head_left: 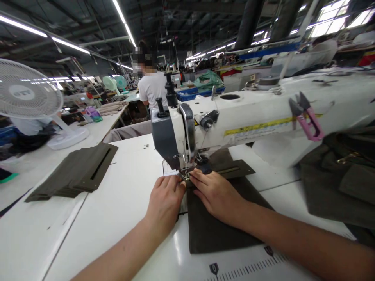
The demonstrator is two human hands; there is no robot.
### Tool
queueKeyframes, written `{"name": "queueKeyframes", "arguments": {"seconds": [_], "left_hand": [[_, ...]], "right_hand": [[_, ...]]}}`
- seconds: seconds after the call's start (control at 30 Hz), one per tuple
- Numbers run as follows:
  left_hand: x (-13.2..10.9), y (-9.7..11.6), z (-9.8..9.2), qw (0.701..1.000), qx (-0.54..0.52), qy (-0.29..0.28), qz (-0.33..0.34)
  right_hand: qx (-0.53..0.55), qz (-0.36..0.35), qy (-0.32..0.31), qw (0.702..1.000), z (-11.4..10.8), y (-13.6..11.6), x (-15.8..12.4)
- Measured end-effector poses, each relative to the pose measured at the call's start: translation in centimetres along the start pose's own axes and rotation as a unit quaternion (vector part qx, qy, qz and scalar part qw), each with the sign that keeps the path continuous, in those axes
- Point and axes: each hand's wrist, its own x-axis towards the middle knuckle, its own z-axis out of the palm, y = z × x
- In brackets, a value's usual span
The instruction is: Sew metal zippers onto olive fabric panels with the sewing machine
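Under the head of a white sewing machine (187,128) lies a dark olive fabric piece (222,230), its near part spread toward me. A narrower olive strip with a long slot (246,168) lies across it, to the right of the needle. My right hand (216,195) rests on the fabric with its fingers stretched out flat, tips close to the presser foot (185,173). Just left of the foot, my left hand (166,199) is closed, fingers bent and thumb pressed in at the fabric's left edge. Whatever sits between those fingertips is hidden.
Left of the machine is a fanned stack of slotted olive pieces (79,168). Behind it stands a white fan (32,93). Pink-handled snips (310,123) hang on the machine arm. Dark fabric (331,187) is heaped at right. A person in a white shirt (154,88) is beyond the machine.
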Motion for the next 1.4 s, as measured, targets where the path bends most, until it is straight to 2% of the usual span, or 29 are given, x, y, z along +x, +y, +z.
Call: {"name": "queueKeyframes", "arguments": {"seconds": [0.17, 0.4, 0.9, 1.2, 1.4], "left_hand": [[0.3, 0.5, 0.0, 0.999, 0.054, 0.003, 0.007], [0.7, 0.2, 0.0, 0.997, 0.065, 0.007, 0.030], [0.9, -0.4, 0.5, 0.999, 0.023, 0.040, 0.016], [1.1, -0.9, 0.7, 0.999, 0.028, 0.025, 0.013], [1.1, -1.1, 0.9, 0.999, 0.018, 0.038, 0.017]], "right_hand": [[0.032, -0.018, -0.054, 0.998, 0.6, 1.1, 0.3], [0.020, -0.028, -0.026, 0.999, 0.9, 1.3, 0.6], [0.031, -0.008, -0.049, 0.998, 0.4, 1.4, 1.4], [0.021, -0.010, -0.051, 0.998, 0.2, 1.5, 1.8], [0.023, -0.029, -0.031, 0.999, 0.1, 1.5, 1.7]]}}
